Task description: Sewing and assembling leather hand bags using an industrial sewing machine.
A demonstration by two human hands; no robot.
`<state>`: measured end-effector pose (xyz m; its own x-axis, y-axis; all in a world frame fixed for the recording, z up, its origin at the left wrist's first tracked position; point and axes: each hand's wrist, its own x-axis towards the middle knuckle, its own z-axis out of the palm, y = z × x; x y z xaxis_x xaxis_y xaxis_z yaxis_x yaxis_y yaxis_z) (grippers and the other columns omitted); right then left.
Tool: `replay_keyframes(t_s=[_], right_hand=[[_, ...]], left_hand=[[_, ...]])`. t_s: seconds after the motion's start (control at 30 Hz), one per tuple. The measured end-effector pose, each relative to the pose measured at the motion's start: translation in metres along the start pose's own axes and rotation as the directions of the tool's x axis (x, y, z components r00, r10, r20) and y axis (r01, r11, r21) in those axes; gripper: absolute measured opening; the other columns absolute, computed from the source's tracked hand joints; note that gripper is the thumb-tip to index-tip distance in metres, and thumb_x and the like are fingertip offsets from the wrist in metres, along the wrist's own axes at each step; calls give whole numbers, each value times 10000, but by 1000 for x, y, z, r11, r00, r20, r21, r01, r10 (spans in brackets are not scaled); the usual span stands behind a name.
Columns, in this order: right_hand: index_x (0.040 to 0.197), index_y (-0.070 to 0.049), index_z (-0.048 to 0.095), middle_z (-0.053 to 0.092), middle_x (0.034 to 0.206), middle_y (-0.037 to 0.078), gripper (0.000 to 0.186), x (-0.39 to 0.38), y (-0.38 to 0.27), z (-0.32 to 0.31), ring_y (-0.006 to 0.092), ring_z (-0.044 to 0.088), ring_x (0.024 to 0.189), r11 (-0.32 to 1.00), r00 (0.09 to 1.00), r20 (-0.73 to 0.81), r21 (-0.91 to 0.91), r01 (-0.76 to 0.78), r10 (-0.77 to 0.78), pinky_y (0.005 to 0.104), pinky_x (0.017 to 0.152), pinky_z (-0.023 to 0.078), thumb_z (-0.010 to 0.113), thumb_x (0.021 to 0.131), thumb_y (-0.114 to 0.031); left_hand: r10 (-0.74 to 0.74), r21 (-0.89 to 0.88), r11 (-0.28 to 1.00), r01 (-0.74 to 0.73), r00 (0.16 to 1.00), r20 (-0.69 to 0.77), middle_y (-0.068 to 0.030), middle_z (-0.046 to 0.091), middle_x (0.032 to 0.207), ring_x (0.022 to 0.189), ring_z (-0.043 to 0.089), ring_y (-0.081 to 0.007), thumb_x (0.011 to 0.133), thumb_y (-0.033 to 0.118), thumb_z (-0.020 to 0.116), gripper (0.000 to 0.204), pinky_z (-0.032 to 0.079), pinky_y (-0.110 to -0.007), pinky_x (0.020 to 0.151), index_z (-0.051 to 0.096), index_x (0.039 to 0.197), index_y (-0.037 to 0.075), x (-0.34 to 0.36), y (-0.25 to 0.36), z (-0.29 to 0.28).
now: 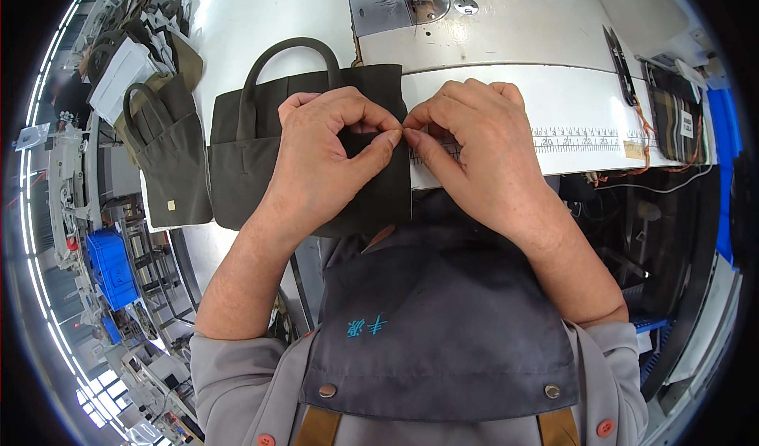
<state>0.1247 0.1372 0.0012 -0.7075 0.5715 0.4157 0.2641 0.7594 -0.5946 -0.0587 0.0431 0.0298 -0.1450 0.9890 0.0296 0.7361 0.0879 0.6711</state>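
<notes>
A dark olive-grey fabric bag panel [237,173] with a looped handle lies on the white table in front of me. My left hand [332,141] rests over the panel, thumb and forefinger pinched together at its right edge. Tip to tip with it, my right hand [482,149] pinches the same edge from the right side. Whatever small bit lies between the fingertips is hidden, apart from the fabric edge. A printed ruler scale [573,140] runs along the table to the right of my right hand.
A second handled bag panel [170,157] lies at the left, beside a pile of fabric and papers [130,74]. A sewing machine's metal plate [387,9] is at the far middle. Black thread snips [621,66] and a striped pouch [672,114] lie at the right.
</notes>
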Motion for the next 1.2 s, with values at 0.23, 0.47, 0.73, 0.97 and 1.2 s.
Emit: replay_keyframes(t_s=[0.23, 0.47, 0.73, 0.97, 1.2], right_hand=[[824, -82, 726, 675, 800, 36, 68, 3, 3, 0, 245, 646, 807, 999, 999, 22, 29, -45, 44, 403, 812, 405, 764, 824, -139], [788, -84, 695, 626, 752, 34, 72, 2, 1, 3, 246, 628, 782, 999, 999, -11, 4, -33, 33, 399, 787, 397, 753, 800, -125], [839, -93, 647, 616, 765, 32, 106, 1, 2, 4, 250, 625, 789, 998, 999, 20, -47, -41, 42, 401, 773, 401, 744, 798, -85], [1024, -84, 667, 654, 985, 62, 224, -1, 4, -9, 257, 641, 904, 999, 999, -30, 49, 15, -13, 416, 822, 449, 717, 816, -20], [1127, -121, 748, 660, 1225, 18, 381, -14, 10, -9, 224, 594, 937, 928, 946, 111, -193, 320, -304, 373, 795, 455, 751, 751, -64]], left_hand=[[54, 84, 995, -46, 995, -88, 50, 638, 809, 808, 605, -107, 837, 120, 773, 89, 307, -369, 1021, 734, 917, 129, -5, -2, 7], [49, -77, 995, -59, 990, -135, 43, 609, 873, 823, 589, -110, 823, 43, 745, 308, 317, -366, 1020, 655, 1106, 121, -6, -6, 11], [115, 2, 993, -116, 981, -158, -10, 587, 1123, 935, 596, -152, 771, 12, 746, 295, 310, -377, 1005, 655, 1026, 128, -5, -10, 14], [149, 60, 988, -140, 972, -182, -24, 589, 1126, 1020, 614, -179, 777, 18, 751, 210, 320, -376, 990, 679, 945, 121, -7, -12, 13], [291, 249, 938, -240, 936, -196, -48, 660, 1219, 1142, 629, -213, 846, 105, 777, 159, 335, -444, 1080, 732, 999, 105, -18, -14, 13]])
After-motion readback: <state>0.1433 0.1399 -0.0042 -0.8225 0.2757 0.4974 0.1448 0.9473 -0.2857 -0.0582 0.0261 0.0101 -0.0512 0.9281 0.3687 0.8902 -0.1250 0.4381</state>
